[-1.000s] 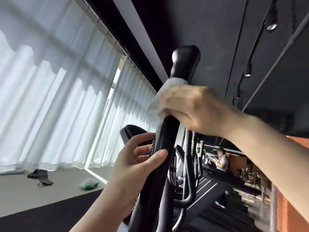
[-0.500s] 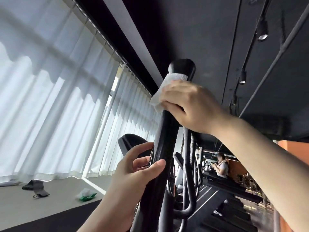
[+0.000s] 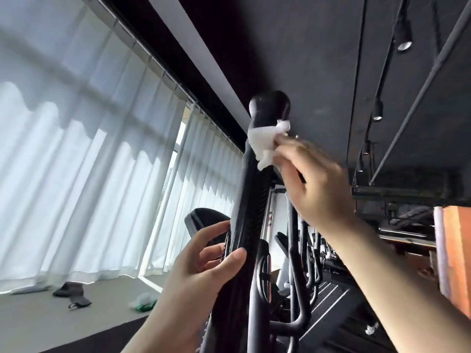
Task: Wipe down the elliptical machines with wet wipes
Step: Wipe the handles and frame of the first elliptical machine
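Note:
A tall black handle bar (image 3: 251, 200) of the elliptical machine rises in front of me, ending in a rounded knob (image 3: 270, 104). My left hand (image 3: 204, 266) grips the bar lower down, thumb across its front. My right hand (image 3: 313, 184) is blurred and holds a crumpled white wet wipe (image 3: 265, 142) against the bar just under the knob. The wipe sticks out to the left of my fingers. Behind the bar stands the machine's black console (image 3: 204, 220).
White curtains (image 3: 76, 161) cover tall windows on the left. A dark bag (image 3: 71, 293) and a green-and-white packet (image 3: 144, 300) lie on the pale floor. More black machines (image 3: 305, 263) line up to the right, with an orange wall (image 3: 456, 258) beyond. Track lights (image 3: 404, 39) hang from the dark ceiling.
My right hand has slid the wipe up the bar toward the knob and loosened from a full wrap. The view tilted upward. My left hand kept its grip.

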Tool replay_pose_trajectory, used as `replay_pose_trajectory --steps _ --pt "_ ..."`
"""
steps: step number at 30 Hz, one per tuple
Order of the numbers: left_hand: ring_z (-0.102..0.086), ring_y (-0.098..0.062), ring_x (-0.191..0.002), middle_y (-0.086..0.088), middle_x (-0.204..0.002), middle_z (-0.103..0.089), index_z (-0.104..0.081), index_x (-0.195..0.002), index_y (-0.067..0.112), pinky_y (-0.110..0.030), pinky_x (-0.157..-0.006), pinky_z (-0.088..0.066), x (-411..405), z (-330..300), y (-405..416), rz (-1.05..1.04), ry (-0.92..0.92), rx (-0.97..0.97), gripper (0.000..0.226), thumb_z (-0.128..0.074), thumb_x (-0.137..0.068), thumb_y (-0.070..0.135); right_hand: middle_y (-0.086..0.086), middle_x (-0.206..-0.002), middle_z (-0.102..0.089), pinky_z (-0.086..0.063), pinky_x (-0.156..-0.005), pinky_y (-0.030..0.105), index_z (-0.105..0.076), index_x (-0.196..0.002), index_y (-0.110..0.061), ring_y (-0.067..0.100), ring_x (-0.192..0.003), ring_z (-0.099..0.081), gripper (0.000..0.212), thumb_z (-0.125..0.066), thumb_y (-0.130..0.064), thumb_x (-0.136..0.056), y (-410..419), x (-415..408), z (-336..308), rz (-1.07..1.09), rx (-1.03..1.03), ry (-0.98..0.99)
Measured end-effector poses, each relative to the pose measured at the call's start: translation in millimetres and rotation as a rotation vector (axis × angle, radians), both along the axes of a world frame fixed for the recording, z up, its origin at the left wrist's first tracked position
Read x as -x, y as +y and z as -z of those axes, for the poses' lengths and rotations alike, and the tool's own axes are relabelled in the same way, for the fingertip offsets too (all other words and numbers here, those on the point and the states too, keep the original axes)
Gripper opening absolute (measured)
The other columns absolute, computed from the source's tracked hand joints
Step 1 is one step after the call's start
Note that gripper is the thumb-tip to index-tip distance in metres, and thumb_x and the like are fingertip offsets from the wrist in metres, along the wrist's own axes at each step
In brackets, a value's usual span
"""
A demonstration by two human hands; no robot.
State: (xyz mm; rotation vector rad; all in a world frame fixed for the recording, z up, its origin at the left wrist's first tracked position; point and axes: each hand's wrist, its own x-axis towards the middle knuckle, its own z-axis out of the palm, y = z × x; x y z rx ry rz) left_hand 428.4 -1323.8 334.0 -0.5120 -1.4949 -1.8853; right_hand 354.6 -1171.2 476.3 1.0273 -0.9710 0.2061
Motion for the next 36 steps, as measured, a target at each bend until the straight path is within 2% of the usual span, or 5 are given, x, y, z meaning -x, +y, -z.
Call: replay_pose_trajectory --steps 6,13,19,27,36 --pt "-0.064 0.012 -0.076 0.008 -0.101 -0.064 -0.063 -0.108 0.046 -0.004 -0.06 -0.045 -2 2 6 -0.1 0.013 0.027 0.034 -0.072 -0.08 0.03 0.01 -0.11 -0.071 -0.048 -0.089 0.021 -0.069 -0.098 0.003 0.019 -0.102 -0.067 0.013 -0.061 -0.007 -0.094 -29 3 0 -0.268 0.206 -0.172" --pt "-0.069 -0.002 -0.086 0.003 -0.103 -0.067 -0.068 -0.104 0.045 -0.018 -0.074 -0.051 -9 1 8 -0.029 -0.026 0.02 0.032 -0.071 -0.081 0.024 0.008 -0.088 -0.071 -0.031 -0.06 0.022 -0.064 -0.089 0.002 0.027 -0.075 -0.064 0.009 -0.058 -0.003 -0.092 -34 -4 -37 -0.185 0.318 -0.152" --pt "-0.06 -0.025 -0.117 -0.005 -0.121 -0.065 -0.069 -0.106 0.05 -0.055 -0.11 -0.038 -8 3 5 0.016 -0.085 -0.001 0.042 -0.074 -0.066 0.036 0.016 -0.116 -0.068 -0.047 -0.091 0.029 -0.065 -0.088 0.004 0.027 -0.103 -0.066 0.015 -0.054 -0.005 -0.092 -24 -9 59 -0.061 0.081 -0.131" --pt "-0.069 -0.008 -0.075 0.002 -0.092 -0.074 -0.077 -0.095 0.04 -0.034 -0.07 -0.047 -11 7 8 0.061 -0.058 -0.073 0.029 -0.052 -0.082 0.035 0.015 -0.124 -0.065 -0.045 -0.099 0.034 -0.065 -0.108 0.004 0.03 -0.116 -0.061 0.02 -0.053 0.002 -0.092 -11 -13 -14 0.039 0.006 -0.084" --pt "-0.069 -0.012 -0.105 0.006 -0.112 -0.073 -0.071 -0.112 0.032 -0.04 -0.084 -0.049 -24 22 8 -0.01 -0.047 -0.11 0.05 -0.043 -0.079 0.057 0.007 -0.134 -0.06 -0.04 -0.112 0.034 -0.065 -0.125 -0.01 0.021 -0.133 -0.048 0.029 -0.046 -0.007 -0.103 -3 7 176 0.098 -0.217 -0.043"
